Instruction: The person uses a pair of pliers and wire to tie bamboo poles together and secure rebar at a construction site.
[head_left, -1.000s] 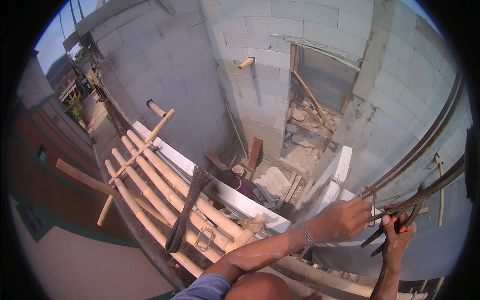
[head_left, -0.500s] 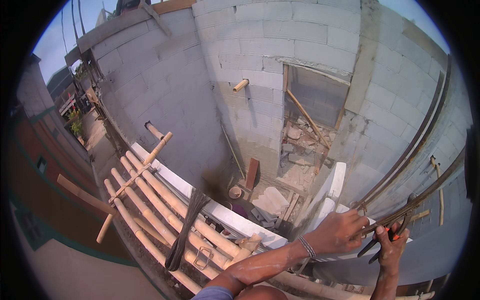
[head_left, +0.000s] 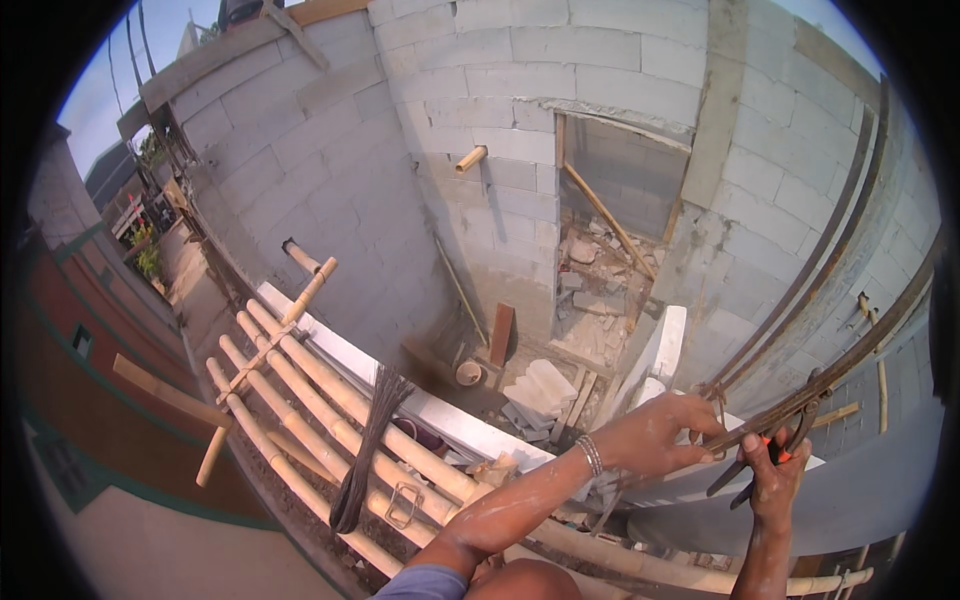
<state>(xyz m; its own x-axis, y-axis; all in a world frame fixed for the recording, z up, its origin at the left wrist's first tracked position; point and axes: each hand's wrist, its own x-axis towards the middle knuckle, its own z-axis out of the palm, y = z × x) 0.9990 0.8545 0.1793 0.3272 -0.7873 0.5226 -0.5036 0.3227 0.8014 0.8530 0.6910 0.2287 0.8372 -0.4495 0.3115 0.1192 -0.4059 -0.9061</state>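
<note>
My right hand [head_left: 777, 480] is closed round a pair of pincers [head_left: 727, 479] with dark metal arms and a patch of orange. The pincers lie against rusty steel bars [head_left: 825, 378] that come in from the right. Beside the bars' near end is my left hand [head_left: 660, 435], its fingers bent and its thumb and fingertips close together at the metal; whatever they pinch is too small to make out. Thin bent rods [head_left: 716, 392] stick up just beyond those fingertips. A bracelet [head_left: 590, 455] circles my left wrist.
Bamboo poles [head_left: 330, 410] form a platform at lower left, bearing a bundle of dark wire [head_left: 358, 455] and a square steel stirrup [head_left: 402, 504]. Beyond a white block ledge [head_left: 450, 425] the floor drops, with stacked blocks [head_left: 540, 392] and a bucket [head_left: 468, 373]. Grey block walls [head_left: 500, 60] surround it.
My left hand has gone from a tighter fist to fingers reaching out at the bars' end, and it sits slightly lower. The right hand keeps the pincers. The whole view has shifted slightly.
</note>
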